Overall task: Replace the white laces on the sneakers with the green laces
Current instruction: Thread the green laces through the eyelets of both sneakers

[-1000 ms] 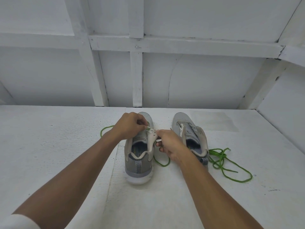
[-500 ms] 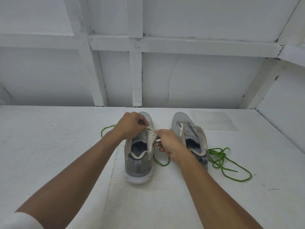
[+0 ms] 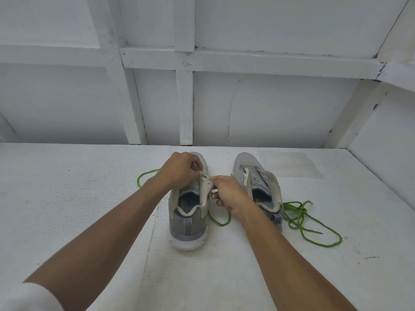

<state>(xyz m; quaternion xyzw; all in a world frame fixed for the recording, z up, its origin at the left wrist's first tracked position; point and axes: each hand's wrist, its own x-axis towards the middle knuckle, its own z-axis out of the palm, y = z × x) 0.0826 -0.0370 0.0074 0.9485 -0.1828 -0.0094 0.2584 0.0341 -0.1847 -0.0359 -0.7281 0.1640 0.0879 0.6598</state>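
Barely any change since a second ago: my left hand [image 3: 179,170] still pinches the green lace [image 3: 221,222] at the left shoe [image 3: 188,223] eyelets, and my right hand [image 3: 229,195] grips its flap. The right shoe [image 3: 253,173] stands beside it with the spare lace [image 3: 314,230] tangled alongside, on a rough white table [image 3: 89,209] against a panelled wall [image 3: 269,108].

Your left grey knit sneaker [image 3: 177,223]: white sole, beige collar, black-and-white chevron heel strip [image 3: 187,225]. Your right pale grey knit sneaker [image 3: 247,167] has the same tones. Bright green cord lace [image 3: 221,224]; second bright green cord lace [image 3: 299,209]. White speckled tabletop [image 3: 67,209]. Your sleeve [image 3: 27,297] is white.
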